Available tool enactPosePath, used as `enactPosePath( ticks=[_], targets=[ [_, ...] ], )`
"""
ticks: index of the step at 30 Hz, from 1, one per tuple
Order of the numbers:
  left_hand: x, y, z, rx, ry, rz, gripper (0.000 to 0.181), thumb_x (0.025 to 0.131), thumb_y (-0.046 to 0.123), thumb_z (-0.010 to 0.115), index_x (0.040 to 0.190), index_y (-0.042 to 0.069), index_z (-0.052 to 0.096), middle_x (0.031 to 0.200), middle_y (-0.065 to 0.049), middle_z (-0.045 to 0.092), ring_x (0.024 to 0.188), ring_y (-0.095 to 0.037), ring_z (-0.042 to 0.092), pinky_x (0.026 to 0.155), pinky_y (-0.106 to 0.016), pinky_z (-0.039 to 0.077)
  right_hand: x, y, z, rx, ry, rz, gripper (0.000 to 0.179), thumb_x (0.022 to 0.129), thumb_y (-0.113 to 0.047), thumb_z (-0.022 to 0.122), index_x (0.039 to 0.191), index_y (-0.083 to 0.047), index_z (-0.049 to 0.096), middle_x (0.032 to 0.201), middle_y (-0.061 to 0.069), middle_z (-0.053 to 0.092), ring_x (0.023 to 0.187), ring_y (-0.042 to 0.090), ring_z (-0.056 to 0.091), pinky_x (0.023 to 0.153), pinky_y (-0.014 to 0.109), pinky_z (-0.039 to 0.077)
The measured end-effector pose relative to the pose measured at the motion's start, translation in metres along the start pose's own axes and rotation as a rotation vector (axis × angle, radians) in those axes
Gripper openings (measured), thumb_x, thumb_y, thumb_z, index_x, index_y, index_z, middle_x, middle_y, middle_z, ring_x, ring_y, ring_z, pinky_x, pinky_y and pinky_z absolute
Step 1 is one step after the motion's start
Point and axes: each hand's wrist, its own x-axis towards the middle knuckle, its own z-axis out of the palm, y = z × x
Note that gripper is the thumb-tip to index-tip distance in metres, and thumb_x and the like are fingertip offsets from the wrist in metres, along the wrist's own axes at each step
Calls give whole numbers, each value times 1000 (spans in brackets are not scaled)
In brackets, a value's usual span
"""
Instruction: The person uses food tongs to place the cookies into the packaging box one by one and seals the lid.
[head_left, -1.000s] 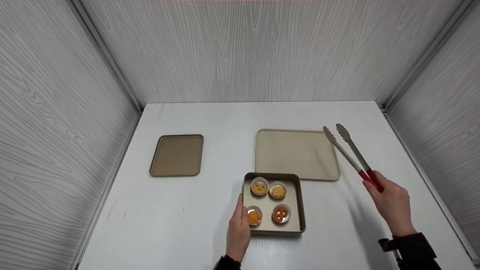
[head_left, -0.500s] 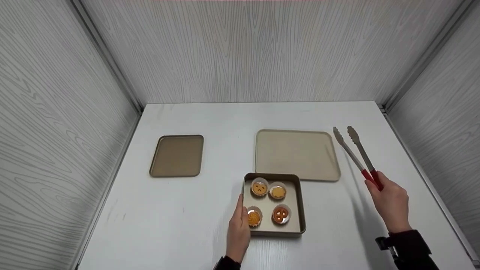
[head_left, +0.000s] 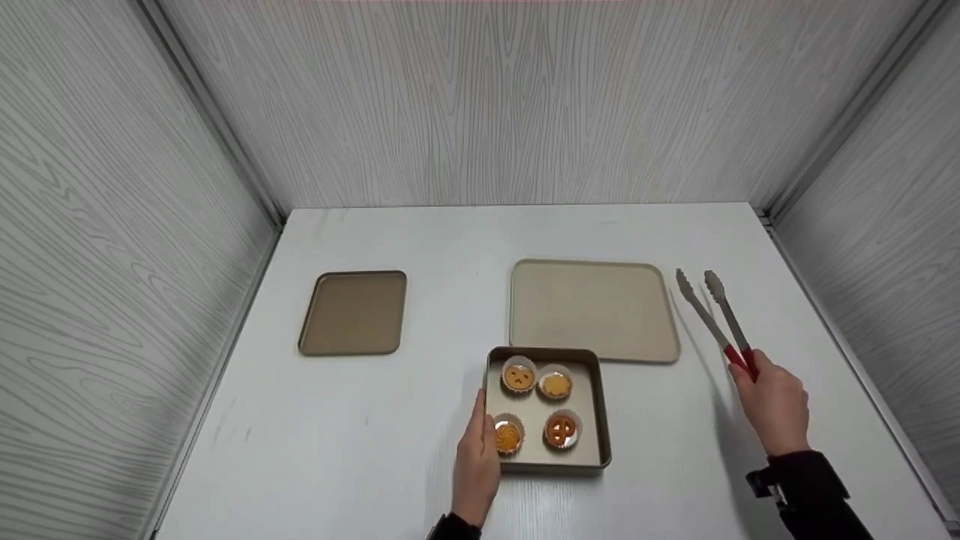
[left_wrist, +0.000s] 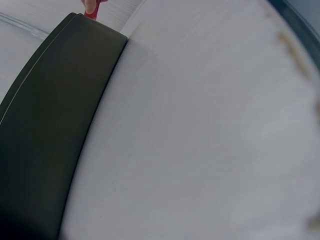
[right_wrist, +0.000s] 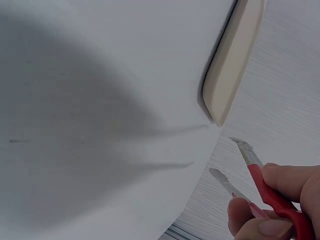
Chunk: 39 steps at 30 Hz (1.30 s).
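Note:
A deep square baking pan holds several small egg-tart-like pastries in paper cups, among them a swirled orange one and a reddish-brown one. My left hand grips the pan's left wall, its thumb by the rim; in the left wrist view the pan's dark outer side fills the left and my left fingers do not show. At the right, my right hand holds metal tongs by their red handles, raised over the table. Their two arms stand apart with nothing between the tips.
A flat rectangular beige tray lies behind the pan, left of the tongs. A smaller brown square tray lies at the left of the white table. Grey wood-grain panels enclose the back and both sides.
My right hand has carried the tongs a little rightward, away from the beige tray, and their tips have come lower in the head view. My left hand and the pan have stayed put.

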Motion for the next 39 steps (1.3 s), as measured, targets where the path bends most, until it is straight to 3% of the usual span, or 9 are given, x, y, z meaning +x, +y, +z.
enactPosePath(
  ticks=[3,8,20,23,30,39],
  targets=[
    [0,0,0,5,-1,-9,52,114,23,33,162,3,26,166,-9,30,151,-24,31,121,-46,27,-1,3,4,-10,-24,27,20,95,-11,72,90,3,58,63,17,56,52,35,55,43,47,40],
    [1,1,0,-7,2,-1,51,113,17,35,161,0,26,165,-11,31,151,-24,31,121,-47,27,-1,8,11,-34,-15,31,22,94,-11,72,90,5,57,66,24,58,56,44,57,47,58,42],
    [0,1,0,-15,4,0,51,113,16,35,161,1,25,166,-11,31,151,-25,31,121,-47,27,-2,9,22,-72,-53,84,30,96,-13,70,109,10,56,78,32,61,62,51,60,51,63,47],
    [0,0,0,-15,3,3,52,113,18,35,161,2,25,166,-11,31,151,-25,31,121,-47,27,-2,8,23,-85,-74,85,30,96,-14,69,108,10,55,76,30,60,58,50,60,48,61,46],
    [0,0,0,-6,5,0,51,113,17,36,161,3,27,165,-10,33,150,-25,32,121,-47,29,-3,14,26,-90,-234,154,31,99,-21,64,108,6,51,72,26,61,58,44,60,44,53,44],
    [0,2,-1,-15,-9,-1,52,113,16,36,161,2,26,166,-9,31,151,-23,31,121,-45,28,-6,20,33,-156,-244,77,34,95,-22,69,92,6,49,54,12,51,43,25,49,36,38,37]
  ],
)
